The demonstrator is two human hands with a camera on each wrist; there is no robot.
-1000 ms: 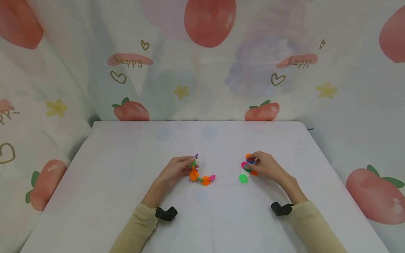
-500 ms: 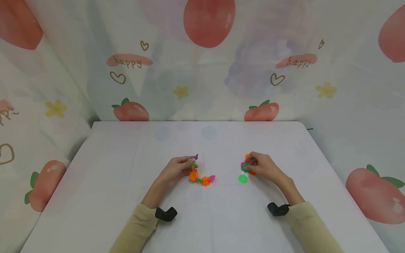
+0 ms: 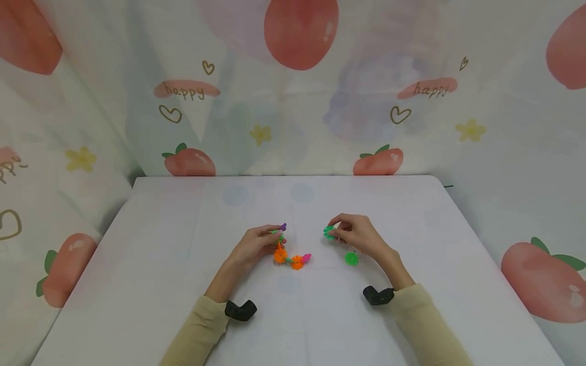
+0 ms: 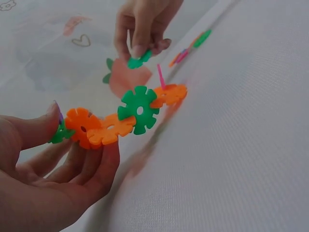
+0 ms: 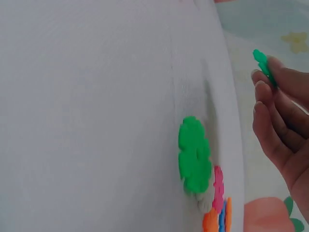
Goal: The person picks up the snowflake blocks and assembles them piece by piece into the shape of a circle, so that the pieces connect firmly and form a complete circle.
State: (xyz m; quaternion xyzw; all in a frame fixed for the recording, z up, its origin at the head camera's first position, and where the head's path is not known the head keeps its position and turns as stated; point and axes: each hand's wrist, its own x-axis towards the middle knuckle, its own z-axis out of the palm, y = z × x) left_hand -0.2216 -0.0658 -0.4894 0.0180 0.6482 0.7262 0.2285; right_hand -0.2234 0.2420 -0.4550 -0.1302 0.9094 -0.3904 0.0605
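Note:
My left hand [image 3: 256,241] pinches one end of a chain of notched plastic snowflake discs between thumb and fingers. In the left wrist view the chain shows orange discs [image 4: 111,129], a darker green disc [image 4: 131,104] and a pink disc [image 4: 161,77] on edge near its far end. A purple disc [image 3: 283,226] sticks up at my left fingertips. Across a gap, my right hand [image 3: 361,234] pinches a single green snowflake disc [image 3: 328,232] by its edge, held above the table. Below that hand lies a bright green disc [image 3: 351,258].
Behind the bright green disc, the right wrist view shows loose white [image 5: 205,200], pink [image 5: 218,188], orange [image 5: 209,221] and blue [image 5: 222,222] discs close together. A white cloth covers the table [image 3: 183,213]. Patterned curtains [image 3: 293,117] stand at its back and sides.
My right hand has picked the green disc from the loose pile and carried it left towards the chain. The left hand and its chain have stayed nearly still.

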